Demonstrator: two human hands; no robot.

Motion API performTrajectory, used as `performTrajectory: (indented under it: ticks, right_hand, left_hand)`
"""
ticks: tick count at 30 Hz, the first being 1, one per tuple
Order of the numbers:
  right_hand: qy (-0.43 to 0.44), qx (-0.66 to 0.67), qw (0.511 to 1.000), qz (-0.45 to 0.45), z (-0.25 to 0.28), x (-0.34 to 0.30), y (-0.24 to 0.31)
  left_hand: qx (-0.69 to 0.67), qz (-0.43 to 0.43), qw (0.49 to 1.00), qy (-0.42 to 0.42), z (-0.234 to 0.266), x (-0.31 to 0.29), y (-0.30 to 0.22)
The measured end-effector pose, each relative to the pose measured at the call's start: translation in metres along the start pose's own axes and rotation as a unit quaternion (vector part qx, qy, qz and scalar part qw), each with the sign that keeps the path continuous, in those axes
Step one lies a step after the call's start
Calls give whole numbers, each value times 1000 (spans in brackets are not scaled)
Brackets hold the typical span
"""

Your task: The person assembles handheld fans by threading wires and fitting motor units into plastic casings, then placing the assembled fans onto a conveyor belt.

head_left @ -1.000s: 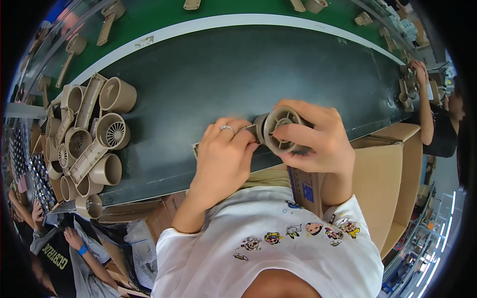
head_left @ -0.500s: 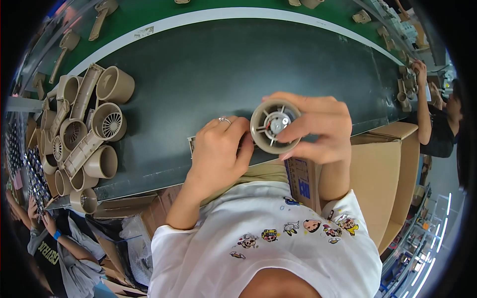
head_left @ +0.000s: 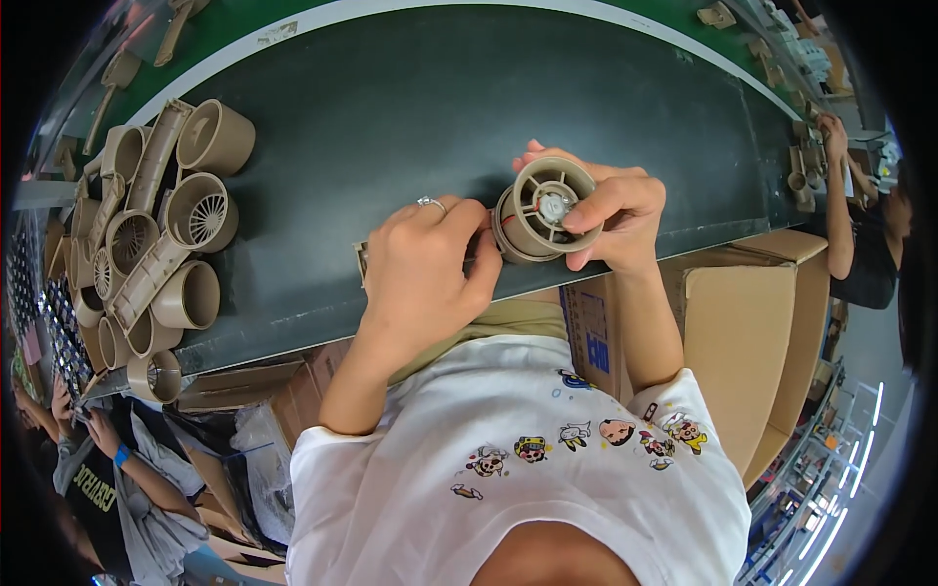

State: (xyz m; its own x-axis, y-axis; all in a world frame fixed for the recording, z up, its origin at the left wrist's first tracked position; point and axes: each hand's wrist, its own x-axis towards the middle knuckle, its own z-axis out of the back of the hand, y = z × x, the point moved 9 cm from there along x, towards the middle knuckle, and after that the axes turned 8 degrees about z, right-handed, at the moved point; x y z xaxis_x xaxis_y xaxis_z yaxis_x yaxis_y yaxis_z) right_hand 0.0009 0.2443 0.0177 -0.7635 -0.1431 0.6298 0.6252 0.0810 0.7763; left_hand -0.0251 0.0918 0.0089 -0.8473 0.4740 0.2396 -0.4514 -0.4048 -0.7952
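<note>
We find the right hand [head_left: 620,210] gripping a tan round housing [head_left: 532,230], fingers around its far and right sides, thumb reaching over the rim toward the pale hub [head_left: 553,207] set among spokes inside. The housing is tilted, its open mouth turned upward, over the near part of the bench [head_left: 391,107], slightly right of centre.

The left hand [head_left: 425,259], with a ring [head_left: 428,201] on one finger, is curled just left of the housing, thumb and fingertips drawn together. We cannot tell what lies between them. A tan end piece [head_left: 361,264] projects from behind this hand on its left.

Farther left on the dark benchtop we record a crowded group of tan housings [head_left: 174,298], several touching. One [head_left: 207,210] shows a radial grille inside; a long channelled handle [head_left: 156,161] lies toward the far side of the group.

Beyond the bench we note a white strip [head_left: 489,8] and a green surface carrying more tan parts [head_left: 119,68]. On the near right stands an open carton [head_left: 738,332], beside a box with blue print [head_left: 591,337]. A co-worker in dark clothing [head_left: 865,264] is at the far right; another, with a blue wristband [head_left: 122,455], is at the near left.
</note>
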Motion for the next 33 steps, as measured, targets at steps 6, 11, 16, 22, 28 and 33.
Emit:
performTrajectory:
  ticks: [6, 11, 16, 22, 28, 33]
  right_hand:
    - [3, -43, 999, 8, -1, -4, 12]
    - [39, -92, 995, 11, -3, -10, 15]
    - [52, -134, 990, -9, -7, -13, 13]
    - [38, -153, 987, -34, -3, -24, 1]
    - [34, -173, 983, -45, -5, -25, 0]
    - [39, -207, 977, -38, -8, -28, 8]
  left_hand:
    - [37, -47, 997, -43, 0, -5, -8]
    - [55, -68, 994, -70, 0, -10, -10]
    - [88, -51, 989, -104, 13, -15, -3]
    - [78, -61, 994, -46, 31, -14, 4]
    - [12, -30, 999, -16, 30, -15, 14]
    - [-2, -1, 1000, 6, 30, -12, 13]
